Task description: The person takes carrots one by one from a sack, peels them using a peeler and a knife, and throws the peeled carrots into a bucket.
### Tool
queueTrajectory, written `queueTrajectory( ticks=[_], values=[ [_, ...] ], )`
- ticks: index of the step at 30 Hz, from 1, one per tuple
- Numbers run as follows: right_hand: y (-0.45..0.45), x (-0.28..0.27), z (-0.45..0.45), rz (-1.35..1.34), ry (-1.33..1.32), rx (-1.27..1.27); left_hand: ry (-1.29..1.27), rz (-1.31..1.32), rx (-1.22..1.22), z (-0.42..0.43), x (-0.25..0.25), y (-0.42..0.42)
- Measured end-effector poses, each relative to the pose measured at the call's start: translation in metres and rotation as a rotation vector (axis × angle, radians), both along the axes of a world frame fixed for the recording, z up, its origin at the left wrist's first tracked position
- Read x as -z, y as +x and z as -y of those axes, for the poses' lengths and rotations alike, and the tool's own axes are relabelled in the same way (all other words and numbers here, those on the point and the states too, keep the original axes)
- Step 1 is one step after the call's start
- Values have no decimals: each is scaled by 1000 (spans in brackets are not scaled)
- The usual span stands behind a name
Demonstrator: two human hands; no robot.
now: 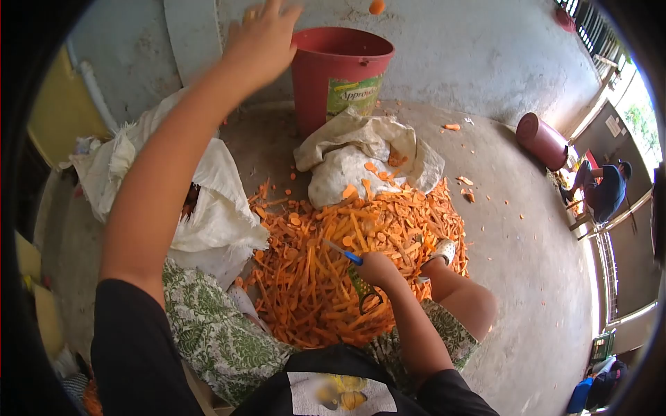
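Observation:
My left hand is raised beside the rim of a red bucket, slightly blurred, fingers apart and nothing visible in them. An orange carrot piece shows above the bucket against the wall, apart from the hand. Low over a big heap of carrot peelings, my right hand is closed around a knife with a blue handle, its blade pointing to the left. Just below that hand shows a green and yellow tool with a dark loop; whether the hand also grips it I cannot tell.
A white woven sack lies between heap and bucket, another sack at left. Carrot scraps dot the concrete floor. At right, a dark red barrel leans over near a seated person. A wall stands behind the bucket.

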State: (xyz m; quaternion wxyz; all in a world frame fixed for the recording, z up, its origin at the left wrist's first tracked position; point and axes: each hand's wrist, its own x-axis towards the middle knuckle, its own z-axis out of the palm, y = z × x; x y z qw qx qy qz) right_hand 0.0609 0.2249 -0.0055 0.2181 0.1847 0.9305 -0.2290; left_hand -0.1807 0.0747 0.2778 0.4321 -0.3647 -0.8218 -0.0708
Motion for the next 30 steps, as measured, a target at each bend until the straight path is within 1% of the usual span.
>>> queueTrajectory(
  ticks=[1, 3, 5, 7, 9, 11, 13, 14, 15, 16, 20, 22, 23, 24, 25, 26, 27, 28, 29, 30],
  values=[
    [0, -3, 0, -1, 1, 3, -5, -23, 80, 8, 23, -4],
    [3, -6, -1, -4, -32, 4, -109, 262, 173, 33, 63, 2],
    [9, -6, -4, -13, -55, 33, -222, 549, 234, 68, 116, -17],
    [11, -13, -6, -28, -72, 49, -307, 792, 65, 109, 158, -26],
    [15, -28, -5, -26, -69, 43, -435, 926, -186, 160, 210, -54],
    [16, -28, -10, -59, -57, 35, -347, 900, -458, 206, 265, -60],
    [19, -33, -7, -78, -70, 59, -447, 952, -593, 229, 291, -33],
    [17, -25, -10, -69, -67, 64, -447, 956, -600, 240, 315, -41],
    [15, -25, -11, -64, -68, 57, -431, 1135, -540, 254, 350, -55],
    [14, -24, -10, -62, -55, 50, -415, 1316, -477, 264, 371, -61],
    [7, -15, -7, -34, -62, 47, -393, 1314, -409, 251, 352, -57],
    [5, -8, -6, -26, -76, 33, -380, 1368, -367, 254, 350, -59],
    [5, -6, -6, -26, -65, 10, -383, 1373, -369, 264, 369, -71],
    [4, -4, -7, -24, -54, -12, -330, 1279, -265, 282, 402, -91],
    [3, 1, -7, -17, -56, -14, -275, 1183, -164, 293, 421, -102],
    [1, 6, -9, 10, -52, -10, -272, 1190, -170, 291, 410, -100],
    [-1, 10, -9, 37, -48, -6, -167, 1137, -375, 284, 384, -95],
    [-1, 13, -10, 43, -49, -15, -61, 1074, -580, 282, 371, -91],
    [-2, 16, -10, 35, -24, -18, -61, 1075, -590, 290, 372, -94],
    [-5, 19, -8, 23, 3, -21, -65, 1068, -730, 299, 373, -100]
  ],
)
